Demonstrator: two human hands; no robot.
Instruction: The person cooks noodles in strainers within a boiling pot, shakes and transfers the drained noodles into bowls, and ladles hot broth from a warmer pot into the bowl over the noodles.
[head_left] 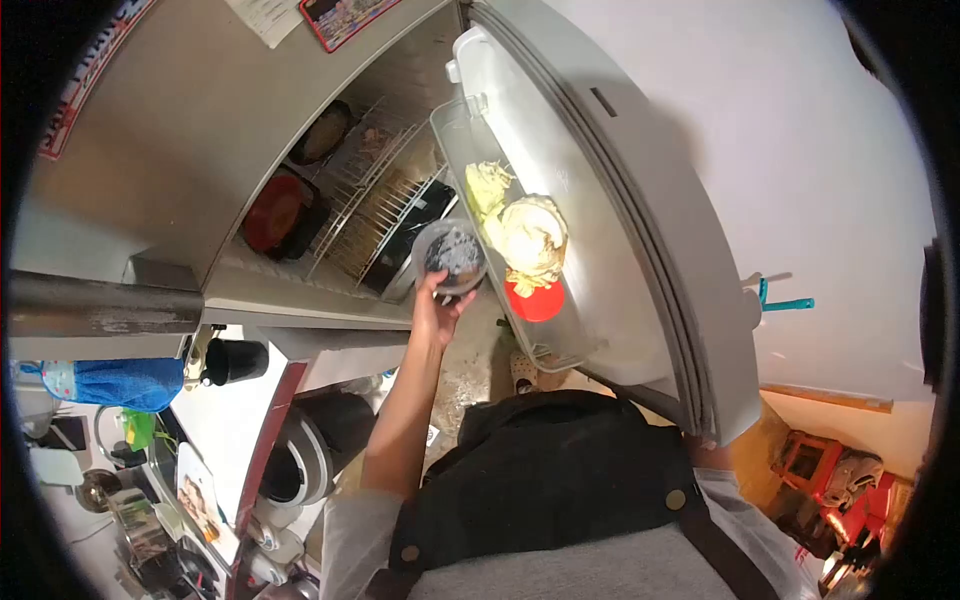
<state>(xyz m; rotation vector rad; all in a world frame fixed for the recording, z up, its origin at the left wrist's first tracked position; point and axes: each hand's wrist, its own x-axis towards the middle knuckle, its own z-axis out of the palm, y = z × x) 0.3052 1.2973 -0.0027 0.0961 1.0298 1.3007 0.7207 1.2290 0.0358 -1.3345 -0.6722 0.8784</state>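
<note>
My left hand [440, 310] is closed on the near rim of a round clear plastic container [455, 250] with dark, frosted-looking contents. It holds the container in front of the opened refrigerator compartment, beside the door shelf [555, 345]. On that shelf sit pale yellow wrapped bundles [532, 235] and a red round item [537, 302]. My right hand [706, 440] is at the lower edge of the refrigerator door [640, 200]. Most of it is hidden, so its fingers cannot be made out.
Wire racks [375, 195] inside the refrigerator bear food, with a red-lidded pot [275, 215] at the left. A white counter [225, 400] with a black cup [236, 361] stands at lower left. Red items [850, 490] lie at lower right.
</note>
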